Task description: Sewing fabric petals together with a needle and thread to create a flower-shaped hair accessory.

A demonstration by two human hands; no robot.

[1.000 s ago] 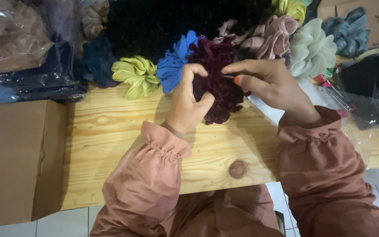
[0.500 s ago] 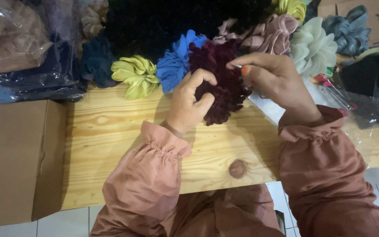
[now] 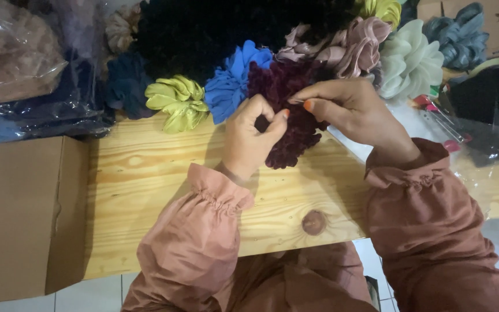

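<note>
Since a moment ago the right hand has shifted a little lower across the dark maroon scrunchie, its fingertips now pinched narrow on the fabric near the scrunchie's upper middle, while the left hand has kept its place, curled against the scrunchie's left edge with thumb and forefinger closed on the velvet folds. Both hands hold the maroon scrunchie, which lies at the far edge of the pale wooden table.

Just left of the maroon scrunchie, touching it, sits a bright blue scrunchie, and further left of that a yellow-green scrunchie. Behind the maroon scrunchie a dusty pink scrunchie lies, with a pale mint scrunchie to its right. A heap of black fabric rises behind the blue one. Well to the left of the maroon scrunchie a brown cardboard box butts against the table's end
</note>
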